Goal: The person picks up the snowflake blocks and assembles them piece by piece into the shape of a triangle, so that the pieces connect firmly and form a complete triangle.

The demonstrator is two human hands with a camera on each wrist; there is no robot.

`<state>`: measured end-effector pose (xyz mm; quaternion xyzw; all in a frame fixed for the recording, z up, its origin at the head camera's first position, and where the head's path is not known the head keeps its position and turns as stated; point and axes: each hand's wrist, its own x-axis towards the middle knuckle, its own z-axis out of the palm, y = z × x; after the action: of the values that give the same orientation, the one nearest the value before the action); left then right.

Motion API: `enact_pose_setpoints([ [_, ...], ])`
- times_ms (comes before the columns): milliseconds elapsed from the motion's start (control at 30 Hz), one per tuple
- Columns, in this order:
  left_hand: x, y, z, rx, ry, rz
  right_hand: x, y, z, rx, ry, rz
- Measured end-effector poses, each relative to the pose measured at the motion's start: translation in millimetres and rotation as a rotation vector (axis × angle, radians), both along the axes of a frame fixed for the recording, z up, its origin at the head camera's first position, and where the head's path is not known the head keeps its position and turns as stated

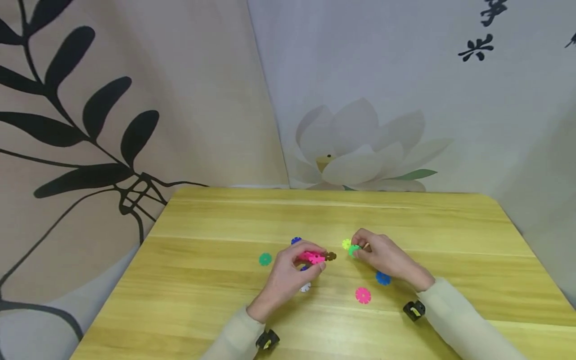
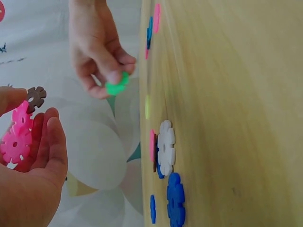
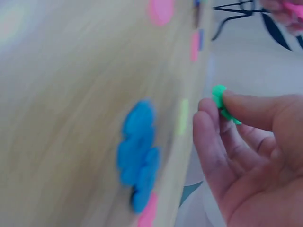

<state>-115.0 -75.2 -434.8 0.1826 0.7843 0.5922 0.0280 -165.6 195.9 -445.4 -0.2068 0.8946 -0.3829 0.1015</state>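
Left hand: A short row (image 1: 316, 258) is pinched between the thumb and fingers of the left hand (image 1: 283, 274), and is held up over the surface (image 1: 202, 310).
Row: Two pink discs (image 2: 15, 145) and a brown disc (image 1: 331, 256) are lined up; in the head view the row is laid out roughly left to right.
Brown end: The brown disc is poked out past the left grip, toward the right hand (image 1: 388, 256).
Right hand: A bright green disc (image 1: 354, 250) is pinched by the thumb and fingers, also up in the air.
Gap: The green disc is held to the right of the brown end, near but not touching. This gap seems to matter most. The brown end is nearer the left hand.
Near by: A yellow disc (image 1: 346, 244) is seen just beside the green one in the head view. A blue disc (image 1: 383, 278) is seen below the right hand.
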Motion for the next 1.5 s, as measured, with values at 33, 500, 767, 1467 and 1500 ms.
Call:
enact_pose_setpoints([
  [33,0.2,-0.5,-0.2,0.007,-0.001,0.0,2.1,0,2.2,-0.029,-0.011,-0.007],
  [500,3.0,-3.8,-2.4,-0.012,-0.042,-0.004,35.3,3,17.2,-0.356,-0.205,-0.071],
  [767,4.2,-3.4,-3.9,-0.012,-0.055,0.002,47.2,-2,27.7,-0.377,-0.224,-0.066],
  [1467,4.6,5.6,-4.2,0.044,-0.054,-0.015,54.1,-22,36.2,-0.42,-0.195,-0.079],
  [1500,4.6,5.9,-4.5,0.05,-0.05,-0.019,54.1,-23,36.0,-0.422,-0.194,-0.084],
])
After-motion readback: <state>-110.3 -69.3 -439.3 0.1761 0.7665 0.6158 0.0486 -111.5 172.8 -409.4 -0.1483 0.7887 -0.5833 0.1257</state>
